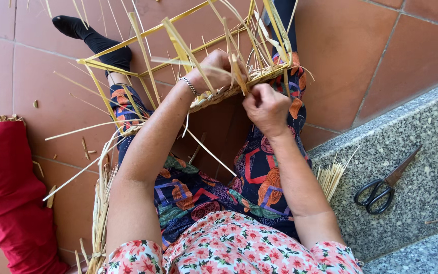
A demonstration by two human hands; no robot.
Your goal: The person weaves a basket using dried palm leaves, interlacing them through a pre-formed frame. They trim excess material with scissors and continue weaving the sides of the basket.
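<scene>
Looking down from my head, I see my left hand (214, 68) clenched over the woven rim of the pale yellow straw basket frame (219, 96), its fingers curled around the plaited edge and the upright strands there. My right hand (265, 107) sits just beside it, fingers pinched shut on a single flat straw strand (239, 71) that rises from the same rim. The half-woven frame rests across my knees above the terracotta tiled floor (361, 56), with loose stakes sticking out in all directions and crossing in front of my left wrist, which wears a thin silver bracelet (190, 86). A bundle of dry straw (100, 213) lies along my left side, and beyond it a red cloth roll (11, 198) on the tiles. On the speckled grey stone step (422, 152) to my right lie black-handled scissors (386, 185), well apart from both hands, with a short tuft of cut straw ends (329, 177) near my right elbow.
</scene>
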